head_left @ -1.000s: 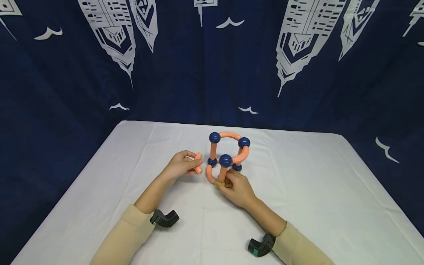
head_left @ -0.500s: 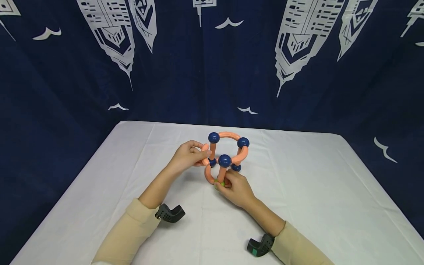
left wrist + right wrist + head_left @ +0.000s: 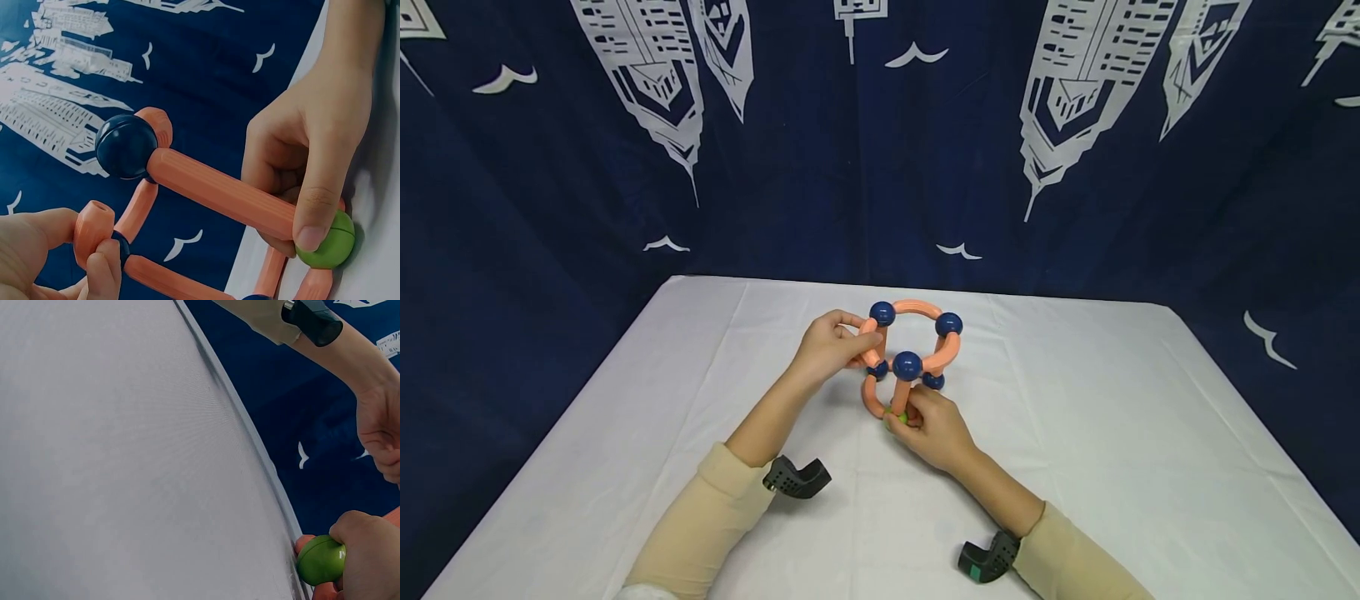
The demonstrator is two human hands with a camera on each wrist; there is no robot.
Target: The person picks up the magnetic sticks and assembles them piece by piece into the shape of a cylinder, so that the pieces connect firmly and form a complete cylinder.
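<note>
A ball-and-stick frame of dark blue balls (image 3: 907, 366) joined by straight and curved orange rods stands on the white table. My left hand (image 3: 826, 346) pinches a curved orange rod (image 3: 94, 230) between thumb and fingers, against the frame's left side by its back-left upper ball (image 3: 882, 313). Whether rod and ball touch is unclear. At the front bottom corner, my right hand (image 3: 938, 427) grips a green ball (image 3: 335, 241) with thumb and fingers. From that ball a straight orange rod (image 3: 225, 192) rises to the front blue ball. Fingers partly cover the green ball.
The white-clothed table (image 3: 1112, 433) spreads around the frame. Behind it hangs a navy curtain (image 3: 865, 167) with white building and bird prints. Black wrist devices (image 3: 797, 477) sit at both sleeve cuffs.
My left hand has moved right and away from me, carrying the curved orange rod to the frame's upper left. The right hand has stayed at the green ball.
</note>
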